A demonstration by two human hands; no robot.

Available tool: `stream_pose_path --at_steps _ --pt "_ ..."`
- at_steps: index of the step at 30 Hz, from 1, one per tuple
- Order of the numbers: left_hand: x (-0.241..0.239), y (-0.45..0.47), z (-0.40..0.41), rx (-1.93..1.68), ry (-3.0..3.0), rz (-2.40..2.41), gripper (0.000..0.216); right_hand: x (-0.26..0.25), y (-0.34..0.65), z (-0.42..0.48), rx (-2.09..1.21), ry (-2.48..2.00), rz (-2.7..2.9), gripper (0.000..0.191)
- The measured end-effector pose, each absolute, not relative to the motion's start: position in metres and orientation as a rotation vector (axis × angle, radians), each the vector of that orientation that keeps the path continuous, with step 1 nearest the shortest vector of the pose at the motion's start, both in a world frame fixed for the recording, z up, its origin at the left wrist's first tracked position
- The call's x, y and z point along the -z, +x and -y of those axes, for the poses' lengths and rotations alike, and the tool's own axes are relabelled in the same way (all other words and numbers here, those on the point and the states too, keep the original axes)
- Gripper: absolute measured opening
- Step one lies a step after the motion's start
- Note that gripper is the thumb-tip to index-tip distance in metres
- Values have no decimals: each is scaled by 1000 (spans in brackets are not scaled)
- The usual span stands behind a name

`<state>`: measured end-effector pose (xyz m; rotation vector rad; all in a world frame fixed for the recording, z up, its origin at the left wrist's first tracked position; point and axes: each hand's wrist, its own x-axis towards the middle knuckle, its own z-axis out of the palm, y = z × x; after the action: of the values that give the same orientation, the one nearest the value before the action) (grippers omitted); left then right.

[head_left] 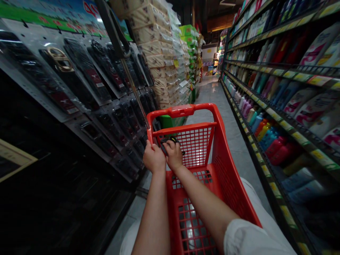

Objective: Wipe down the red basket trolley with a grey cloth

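Note:
A red plastic shopping basket [221, 141] with a lattice floor and end wall stands in front of me. My left hand [154, 156] is closed at its left rim, just below the foot of a thin metal pull rod [132, 81] topped by a grey handle [114, 32]. Close beside it, inside the basket, my right hand [174, 153] has its fingers curled over a small black object [174, 139] with a yellow mark. Its kind is not clear, since the fingers cover part of it.
Packaged belts [87, 67] hang on a display at the left. Stacked cream packs [159, 53] rise behind it, with green boxes [188, 39] further on. Shelves of bottles [268, 134] line the right side. A grey tiled aisle [209, 92] runs ahead.

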<state>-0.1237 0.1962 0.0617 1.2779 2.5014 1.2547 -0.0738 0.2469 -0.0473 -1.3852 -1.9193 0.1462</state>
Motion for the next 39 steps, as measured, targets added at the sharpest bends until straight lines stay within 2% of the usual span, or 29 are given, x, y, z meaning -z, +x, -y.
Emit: stream_pose_path --at_steps 6,17,26,33,36,39 --pt "-61 -124 -197 -1240 1273 -2509 47 75 -68 -246 -51 -1375 2147 42" --pt "-61 -123 -197 -1242 1312 -2490 47 118 -59 -227 -48 -1434 2336 39" --pt "-57 -124 -201 -1252 1338 -2477 48 155 -49 -212 -193 -1587 2391 27" --pt "-59 -125 -201 -1223 1339 -2497 48 149 -41 -207 -453 -1787 2215 29" --pt "-58 -125 -200 -1236 1358 -2509 48 136 -37 -212 -576 -1942 2068 23" --pt "-58 -127 -199 -1249 1355 -2519 47 105 -33 -221 -476 -1750 1965 24"
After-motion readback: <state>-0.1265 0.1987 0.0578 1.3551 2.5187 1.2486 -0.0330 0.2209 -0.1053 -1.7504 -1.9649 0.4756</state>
